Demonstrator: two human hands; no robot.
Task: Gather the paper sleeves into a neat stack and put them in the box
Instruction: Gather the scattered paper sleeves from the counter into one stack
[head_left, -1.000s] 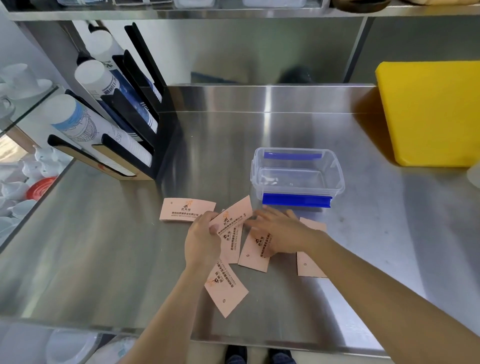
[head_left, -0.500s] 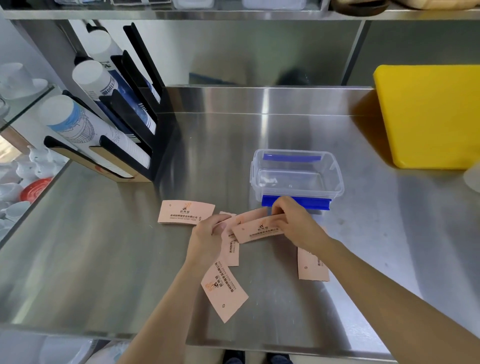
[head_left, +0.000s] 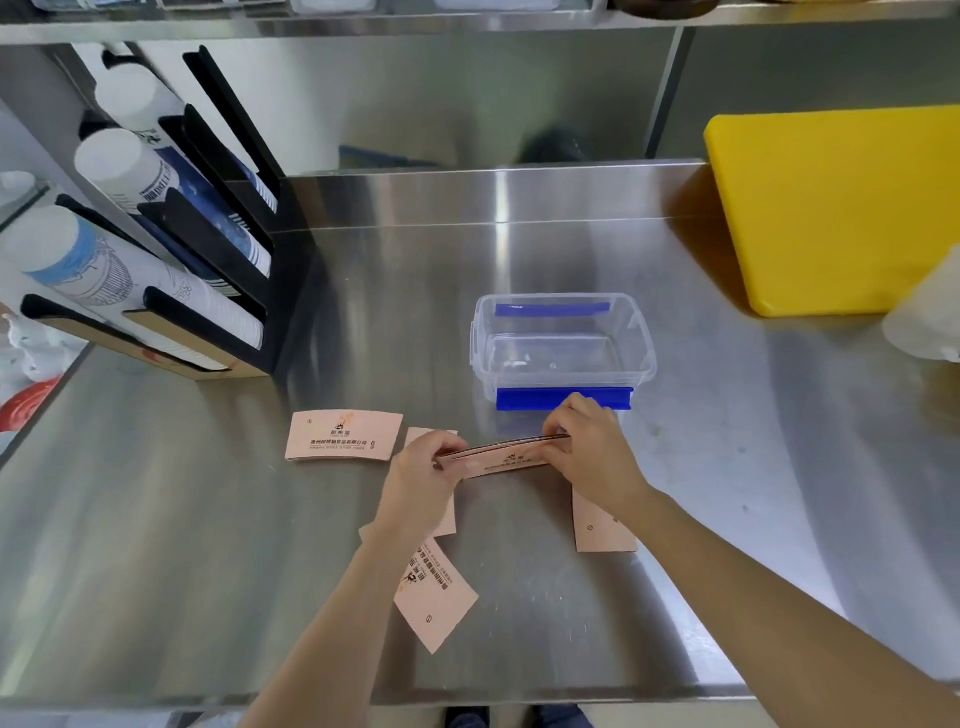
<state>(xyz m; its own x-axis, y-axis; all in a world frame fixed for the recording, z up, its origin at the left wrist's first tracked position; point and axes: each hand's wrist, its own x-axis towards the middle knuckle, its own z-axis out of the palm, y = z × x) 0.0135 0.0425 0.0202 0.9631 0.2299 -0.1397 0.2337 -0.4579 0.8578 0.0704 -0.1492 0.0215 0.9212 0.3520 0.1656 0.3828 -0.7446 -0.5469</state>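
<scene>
Both hands hold a small stack of pink paper sleeves (head_left: 506, 457) on edge just above the steel counter, my left hand (head_left: 423, 470) at its left end and my right hand (head_left: 589, 452) at its right end. Behind them stands the clear plastic box (head_left: 644, 358) with blue clips, open and with no sleeves in it. Loose pink sleeves lie flat around: one to the left (head_left: 343, 435), one near my left forearm (head_left: 436, 597), one under my right wrist (head_left: 602, 530), and one partly hidden under my left hand (head_left: 448, 522).
A black rack of paper cup stacks (head_left: 208, 249) stands at the back left. A yellow board (head_left: 841, 208) leans at the back right, a whitish object (head_left: 930, 317) beside it. The counter's front edge (head_left: 467, 696) is near my body.
My right hand brought a sleeve against the ones in my left hand, and both hands turned the gathered sleeves up on edge. The other loose sleeves stayed in place.
</scene>
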